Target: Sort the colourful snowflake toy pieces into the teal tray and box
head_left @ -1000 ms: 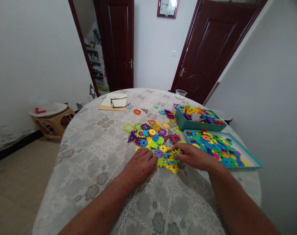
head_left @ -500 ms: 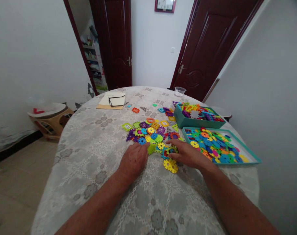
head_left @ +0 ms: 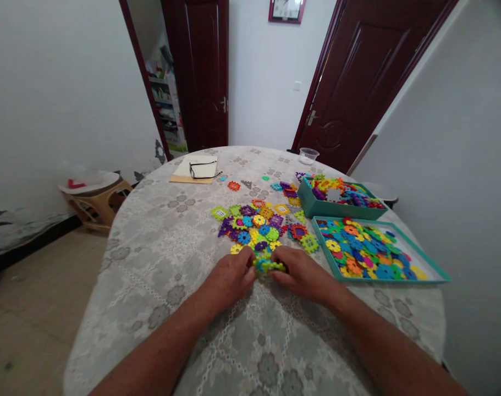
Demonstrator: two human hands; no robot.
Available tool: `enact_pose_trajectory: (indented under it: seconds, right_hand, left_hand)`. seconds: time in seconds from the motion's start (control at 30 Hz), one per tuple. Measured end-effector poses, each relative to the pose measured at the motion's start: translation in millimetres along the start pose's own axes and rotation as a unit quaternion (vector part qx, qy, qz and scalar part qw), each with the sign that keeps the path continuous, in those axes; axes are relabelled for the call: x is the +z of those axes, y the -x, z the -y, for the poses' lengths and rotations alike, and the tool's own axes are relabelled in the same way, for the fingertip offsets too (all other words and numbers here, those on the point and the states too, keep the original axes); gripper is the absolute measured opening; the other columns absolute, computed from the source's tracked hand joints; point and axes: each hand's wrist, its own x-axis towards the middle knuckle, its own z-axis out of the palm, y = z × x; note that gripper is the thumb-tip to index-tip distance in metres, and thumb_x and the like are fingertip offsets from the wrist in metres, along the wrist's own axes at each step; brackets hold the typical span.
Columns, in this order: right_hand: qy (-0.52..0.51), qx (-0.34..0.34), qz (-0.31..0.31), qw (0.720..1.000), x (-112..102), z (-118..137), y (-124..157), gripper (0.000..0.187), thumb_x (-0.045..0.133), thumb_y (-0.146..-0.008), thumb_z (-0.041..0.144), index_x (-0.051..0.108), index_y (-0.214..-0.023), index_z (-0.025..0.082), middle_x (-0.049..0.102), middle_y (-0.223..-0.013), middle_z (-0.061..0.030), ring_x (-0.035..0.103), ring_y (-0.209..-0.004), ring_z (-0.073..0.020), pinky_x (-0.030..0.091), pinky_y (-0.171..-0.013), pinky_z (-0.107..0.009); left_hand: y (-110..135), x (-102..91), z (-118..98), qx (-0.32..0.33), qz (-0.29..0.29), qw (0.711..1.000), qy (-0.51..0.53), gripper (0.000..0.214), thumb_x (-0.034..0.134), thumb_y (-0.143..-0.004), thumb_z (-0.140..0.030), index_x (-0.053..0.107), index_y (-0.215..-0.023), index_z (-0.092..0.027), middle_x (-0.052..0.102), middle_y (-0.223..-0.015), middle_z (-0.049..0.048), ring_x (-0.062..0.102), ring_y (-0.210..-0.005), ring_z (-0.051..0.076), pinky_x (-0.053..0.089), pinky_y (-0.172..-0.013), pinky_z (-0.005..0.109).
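My left hand [head_left: 231, 275] and my right hand [head_left: 299, 274] face each other near the front of the pile, fingers closed. Between them they grip a cluster of yellow-green and blue plastic building pieces [head_left: 266, 265] by its two sides. My fingers partly hide it, and how its pieces join cannot be made out. Just beyond lies a loose pile of notched discs and toothed squares [head_left: 259, 221] in purple, blue, yellow, green and orange. A green lattice square [head_left: 309, 243] lies to the right of the pile.
A shallow teal-rimmed tray [head_left: 423, 258] full of flower discs stands on the right, with a deeper teal box [head_left: 341, 210] of pieces behind it. Glasses [head_left: 203, 170] rest on paper at the back left. A clear plastic cup [head_left: 308, 155] stands at the far edge.
My hands have come together on the yellow-green and blue cluster, the right one moving left. Some yellow discs at the pile's front have shifted. The view has turned slightly left.
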Motion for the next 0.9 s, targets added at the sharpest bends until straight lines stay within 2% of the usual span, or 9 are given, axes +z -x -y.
enact_pose_trajectory:
  seconds: [0.13,0.33,0.5,0.63,0.73,0.8,0.9]
  right_hand:
    - [-0.007,0.022,-0.018,1.0,12,4,-3,0.017,0.069,-0.085,0.017,0.055,-0.093,0.021,0.063,-0.091,-0.0016,0.053,-0.08,-0.0168,0.034,-0.069,-0.027]
    - [-0.03,0.039,-0.035,0.998,13,4,-3,0.018,0.066,-0.084,0.013,0.054,-0.094,0.022,0.062,-0.089,-0.0014,0.054,-0.079,-0.0168,0.035,-0.07,-0.027]
    - [-0.043,0.034,-0.05,0.997,16,4,-4,0.014,0.066,-0.085,0.017,0.054,-0.091,0.022,0.062,-0.087,0.0,0.055,-0.077,-0.0162,0.036,-0.067,-0.026]
    - [-0.067,0.039,-0.041,0.996,-8,-6,1,0.009,0.063,-0.092,0.024,0.059,-0.099,0.022,0.067,-0.092,-0.0015,0.061,-0.078,-0.016,0.042,-0.068,-0.027]
    - [0.002,0.089,-0.047,0.995,-39,-22,10,0.008,0.06,-0.096,0.028,0.064,-0.098,0.022,0.071,-0.094,-0.0039,0.063,-0.079,-0.0181,0.044,-0.069,-0.029]
    - [0.067,0.121,-0.029,0.99,-55,-34,19,0.01,0.059,-0.095,0.028,0.067,-0.096,0.023,0.073,-0.095,-0.0055,0.065,-0.082,-0.0207,0.045,-0.071,-0.031]
    - [0.117,0.142,0.013,0.983,-61,-49,31,0.019,0.064,-0.091,0.028,0.07,-0.109,0.024,0.074,-0.11,-0.0087,0.067,-0.098,-0.026,0.048,-0.082,-0.035]
  left_hand:
    - [2,-4.0,3,0.016,0.013,1.0,-0.004,0.007,0.053,-0.093,-0.019,0.057,-0.096,-0.023,0.071,-0.085,0.001,0.065,-0.078,0.018,0.043,-0.069,0.028]
    - [5,-4.7,3,0.04,0.004,0.999,0.025,0.032,0.053,-0.088,-0.011,0.063,-0.115,-0.024,0.075,-0.103,0.0054,0.068,-0.092,0.02,0.05,-0.082,0.032]
    - [4,-3.4,-1,0.03,0.025,0.999,0.031,0.024,0.063,-0.087,-0.018,0.066,-0.11,-0.023,0.075,-0.101,0.0052,0.067,-0.088,0.021,0.049,-0.078,0.031]
    - [0,0.5,1,0.028,0.002,1.0,0.007,0.014,0.058,-0.091,-0.017,0.066,-0.102,-0.021,0.074,-0.093,0.0048,0.066,-0.081,0.019,0.048,-0.075,0.031]
    - [-1,0.7,2,0.035,-0.014,0.999,-0.013,0.015,0.055,-0.09,-0.016,0.064,-0.1,-0.022,0.073,-0.091,0.005,0.065,-0.081,0.019,0.048,-0.075,0.031]
    - [0,-0.4,3,0.035,-0.02,0.999,-0.026,0.016,0.054,-0.089,-0.016,0.064,-0.099,-0.022,0.073,-0.091,0.0058,0.066,-0.081,0.02,0.048,-0.075,0.032]
    - [1,-1.1,3,0.039,-0.018,0.999,-0.032,0.017,0.054,-0.088,-0.016,0.064,-0.101,-0.022,0.073,-0.091,0.0064,0.066,-0.082,0.021,0.049,-0.074,0.033]
